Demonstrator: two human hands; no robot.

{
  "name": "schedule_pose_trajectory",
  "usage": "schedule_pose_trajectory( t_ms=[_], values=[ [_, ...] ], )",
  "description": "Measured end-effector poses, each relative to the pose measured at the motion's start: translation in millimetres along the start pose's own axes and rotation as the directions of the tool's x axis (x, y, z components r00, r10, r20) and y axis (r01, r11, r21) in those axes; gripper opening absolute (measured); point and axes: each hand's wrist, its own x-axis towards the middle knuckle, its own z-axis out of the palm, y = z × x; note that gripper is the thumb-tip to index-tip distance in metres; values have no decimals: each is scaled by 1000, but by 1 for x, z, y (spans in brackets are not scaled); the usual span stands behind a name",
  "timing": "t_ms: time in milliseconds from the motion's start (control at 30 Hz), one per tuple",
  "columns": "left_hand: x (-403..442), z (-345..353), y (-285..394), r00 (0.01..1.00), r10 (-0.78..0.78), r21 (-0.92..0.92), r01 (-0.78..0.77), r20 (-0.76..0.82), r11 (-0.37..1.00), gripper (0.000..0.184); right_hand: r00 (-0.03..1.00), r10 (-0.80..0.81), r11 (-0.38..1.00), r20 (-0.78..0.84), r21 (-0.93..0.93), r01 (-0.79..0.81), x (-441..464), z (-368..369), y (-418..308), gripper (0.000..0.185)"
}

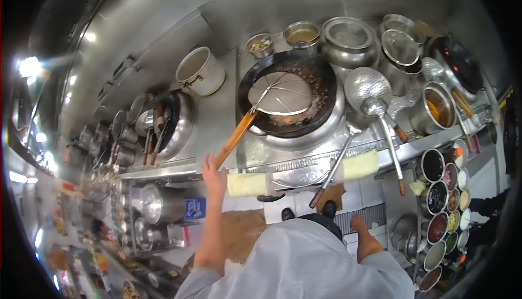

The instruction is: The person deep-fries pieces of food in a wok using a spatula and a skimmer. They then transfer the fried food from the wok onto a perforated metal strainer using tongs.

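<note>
A wide round mesh strainer (291, 89) with wire ribs lies across the mouth of a black wok (324, 70). My left hand (213, 175) is closed around the lower end of its wooden handle, left of the wok. Under and beside the mesh, bubbling dark liquid and some orange pieces show in the wok. My right hand (357, 224) hangs low at my right side, away from the stove. Nothing shows in it, and its fingers are too small and turned away to make out.
Right of the wok rest a perforated skimmer (368, 89) and a ladle (357, 120), handles jutting past the front edge. Lidded and open pots (348, 35) stand behind. Folded yellow cloths (360, 165) lie along the edge. A white bucket (200, 71) stands left, several seasoning bowls (437, 196) right.
</note>
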Motion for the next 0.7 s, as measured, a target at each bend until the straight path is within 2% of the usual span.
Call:
schedule_pose_trajectory(
  t_ms=[33,67,133,167,233,367,467,533,567,633,700],
  values=[
    [14,6,-5,998,48,37,-50,30,998,76,988,123,989,-89,90,-115,10,26,24,45],
    [25,14,-14,998,57,0,-57,22,998,76,954,247,958,-168,190,-214,7,28,31,54],
    [39,33,-31,961,107,-83,-89,254,993,72,927,361,815,-105,519,-259,-45,0,-16,55],
    [44,40,-29,963,115,-110,-90,245,990,72,907,415,703,-72,658,-270,-71,-13,-37,56],
    [52,49,-25,943,-47,0,50,329,999,66,896,435,668,-82,697,-260,-92,-20,-56,55],
    [52,30,-11,976,42,-115,-18,215,993,60,886,456,569,-88,794,-215,-106,-17,-67,54],
    [47,27,-12,978,41,-228,8,207,974,57,890,454,571,-53,784,-244,-111,-7,-73,53],
    [36,35,-13,994,99,-412,-72,43,908,58,883,469,621,-21,719,-313,-125,-5,-95,50],
    [34,32,-11,996,79,-417,-53,44,907,58,880,474,632,-24,705,-321,-136,-10,-114,50],
    [39,20,-3,951,2,-594,193,310,781,57,917,399,803,-12,488,-343,-156,-31,-153,54],
    [39,23,-5,908,-7,-623,294,420,725,54,939,342,869,-33,391,-303,-159,-43,-163,54]
  ],
)
